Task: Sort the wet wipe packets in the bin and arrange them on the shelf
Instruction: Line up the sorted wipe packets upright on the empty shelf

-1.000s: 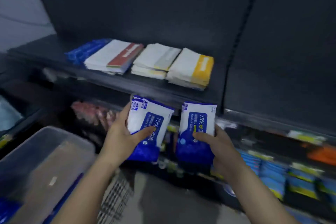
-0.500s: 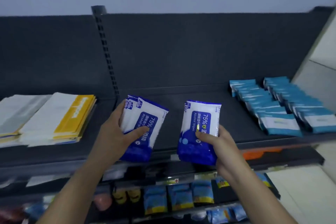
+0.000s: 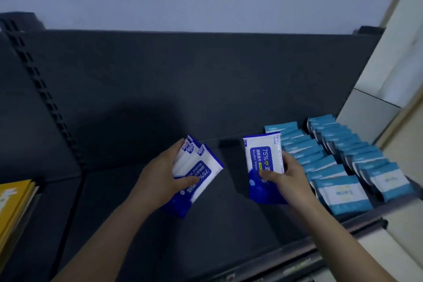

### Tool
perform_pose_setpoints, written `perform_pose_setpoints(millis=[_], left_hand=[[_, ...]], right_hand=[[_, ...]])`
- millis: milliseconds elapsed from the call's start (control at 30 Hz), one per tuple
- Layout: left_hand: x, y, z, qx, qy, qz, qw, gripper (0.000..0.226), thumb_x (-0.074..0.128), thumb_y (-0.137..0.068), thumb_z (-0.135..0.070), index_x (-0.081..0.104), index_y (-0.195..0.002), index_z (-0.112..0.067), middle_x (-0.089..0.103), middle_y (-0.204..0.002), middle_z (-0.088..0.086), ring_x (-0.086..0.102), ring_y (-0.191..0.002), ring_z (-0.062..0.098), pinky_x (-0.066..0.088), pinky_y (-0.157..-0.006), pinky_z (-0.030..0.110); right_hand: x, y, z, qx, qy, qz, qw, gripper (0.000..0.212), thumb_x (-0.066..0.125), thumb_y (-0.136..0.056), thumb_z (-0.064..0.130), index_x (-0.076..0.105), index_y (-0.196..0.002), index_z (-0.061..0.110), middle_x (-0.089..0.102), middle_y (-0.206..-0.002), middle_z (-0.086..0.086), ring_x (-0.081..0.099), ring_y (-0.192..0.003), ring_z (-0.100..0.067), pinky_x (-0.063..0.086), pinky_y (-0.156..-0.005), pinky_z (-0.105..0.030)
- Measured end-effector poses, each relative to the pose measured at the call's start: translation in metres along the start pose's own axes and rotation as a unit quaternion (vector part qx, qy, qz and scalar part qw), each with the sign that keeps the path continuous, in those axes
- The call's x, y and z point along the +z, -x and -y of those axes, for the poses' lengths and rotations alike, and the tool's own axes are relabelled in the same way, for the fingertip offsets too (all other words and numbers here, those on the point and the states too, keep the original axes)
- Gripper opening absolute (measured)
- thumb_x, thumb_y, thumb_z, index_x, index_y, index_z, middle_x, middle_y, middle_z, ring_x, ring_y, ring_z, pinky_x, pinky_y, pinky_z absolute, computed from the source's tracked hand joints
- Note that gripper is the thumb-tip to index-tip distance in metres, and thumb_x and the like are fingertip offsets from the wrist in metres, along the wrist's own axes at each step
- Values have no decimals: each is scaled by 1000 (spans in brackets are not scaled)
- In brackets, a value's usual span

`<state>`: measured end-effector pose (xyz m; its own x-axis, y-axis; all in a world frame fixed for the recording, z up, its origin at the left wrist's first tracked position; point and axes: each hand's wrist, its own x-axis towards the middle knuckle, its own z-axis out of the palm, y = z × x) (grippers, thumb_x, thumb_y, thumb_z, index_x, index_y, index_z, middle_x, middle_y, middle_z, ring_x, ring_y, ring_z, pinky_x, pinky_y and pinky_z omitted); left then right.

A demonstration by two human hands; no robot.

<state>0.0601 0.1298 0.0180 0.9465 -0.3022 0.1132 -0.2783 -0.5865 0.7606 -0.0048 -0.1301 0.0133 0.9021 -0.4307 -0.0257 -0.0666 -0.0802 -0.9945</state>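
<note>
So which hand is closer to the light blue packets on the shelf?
Right. The right hand is right beside the light blue packets, while the left hand is farther off across the bare shelf.

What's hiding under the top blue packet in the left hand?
More of the same blue-and-white alcohol wipe packets, fanned out in the left hand. At least three corners peek out near the fingertips. Their fronts are covered, so the exact count cannot be told.
</note>
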Motion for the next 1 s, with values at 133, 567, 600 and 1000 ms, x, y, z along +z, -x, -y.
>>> perform_pose_setpoints(millis=[133,567,600,1000], left_hand=[[3,-30,10,-10,-37,46,998,104,80,-71,-39,12,-149,-38,40,-146,-14,40,-131,10,34,-105,27],[31,-82,-4,-14,-166,101,981,102,80,-69,-44,16,-148,-33,46,-140,-7,48,-122,13,38,-95,21],[35,-84,-6,-14,-168,102,980,98,81,-68,-43,21,-145,-34,49,-136,-8,51,-116,12,41,-92,22],[70,-120,-30,-66,-239,148,957,70,82,-66,-38,32,-115,-48,58,-97,-16,57,-79,3,49,-70,21]], right_hand=[[0,-40,-6,-144,192,35,970,57,73,-70,-2,55,-106,39,64,-101,12,60,-93,-11,48,-79,-25],[-18,-153,3,-229,535,230,780,70,63,-76,6,42,-138,31,51,-136,8,47,-123,-16,41,-96,-29],[-18,-158,2,-226,544,250,768,72,62,-76,6,39,-140,31,48,-138,8,46,-125,-15,40,-97,-28],[-26,-205,-1,-234,569,392,684,71,55,-90,16,17,-148,31,31,-148,2,31,-132,-20,29,-108,-33]])
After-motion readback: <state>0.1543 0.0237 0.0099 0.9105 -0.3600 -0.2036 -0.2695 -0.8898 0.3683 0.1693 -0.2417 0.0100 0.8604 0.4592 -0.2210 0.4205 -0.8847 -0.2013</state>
